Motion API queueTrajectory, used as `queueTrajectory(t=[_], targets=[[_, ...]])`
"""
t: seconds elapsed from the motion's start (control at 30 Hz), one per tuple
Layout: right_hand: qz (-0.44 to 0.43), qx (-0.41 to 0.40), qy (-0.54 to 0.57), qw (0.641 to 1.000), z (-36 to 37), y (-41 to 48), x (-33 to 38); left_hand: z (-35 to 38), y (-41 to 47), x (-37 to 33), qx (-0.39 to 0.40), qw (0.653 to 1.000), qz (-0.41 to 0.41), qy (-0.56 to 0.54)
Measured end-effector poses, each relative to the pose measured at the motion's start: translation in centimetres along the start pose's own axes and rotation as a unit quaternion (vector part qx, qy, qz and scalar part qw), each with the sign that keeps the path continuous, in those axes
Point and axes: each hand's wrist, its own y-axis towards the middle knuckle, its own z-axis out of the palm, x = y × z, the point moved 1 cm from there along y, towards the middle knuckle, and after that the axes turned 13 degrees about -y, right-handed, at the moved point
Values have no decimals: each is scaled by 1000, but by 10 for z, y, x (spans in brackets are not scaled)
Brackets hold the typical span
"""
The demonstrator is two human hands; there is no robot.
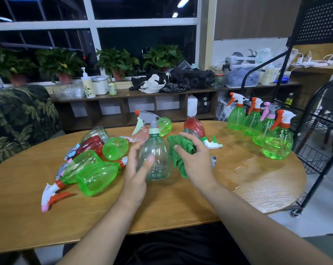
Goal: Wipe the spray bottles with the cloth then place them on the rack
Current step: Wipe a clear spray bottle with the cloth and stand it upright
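Note:
A clear, pale teal spray bottle (157, 159) with a grey trigger head stands upright at the middle of the wooden table (162, 211). My left hand (137, 171) grips its left side, thumb across the front. Just right of it, my right hand (197, 163) holds a bunched green cloth (179, 153) against the bottle's right side. Several green and red spray bottles (96, 177) lie in a pile to the left. A red bottle (194, 125) lies behind my right hand. Several green bottles (277, 143) stand upright in a row at the table's right end.
A black wire rack (314, 131) on wheels stands off the table's right edge, beside the upright bottles. The tabletop near it looks wet. A low wooden shelf (142, 94) with potted plants, bags and containers runs along the window behind. A leaf-print chair is at the left.

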Motion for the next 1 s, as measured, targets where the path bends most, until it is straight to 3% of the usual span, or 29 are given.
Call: queueTrajectory(t=[0.13, 0.4, 0.6, 0.77, 1.0], targets=[[-25, 5, -68, 997, 2, -5, 5, 2, -1, 2, 9, 999, -35, -29], [24, 176, 113, 978, 6, -18, -2, -4, 6, 6, -22, 991, -8, 131], [9, 127, 139, 982, 1, -22, -6, -3, 6, 7, -22, 995, 32, 97], [-33, 106, 116, 987, 10, -25, -2, -1, 3, 9, -26, 998, -17, 46], [-104, 117, -30, 987, 17, -38, -1, 3, 5, 7, -25, 998, -1, 58]])
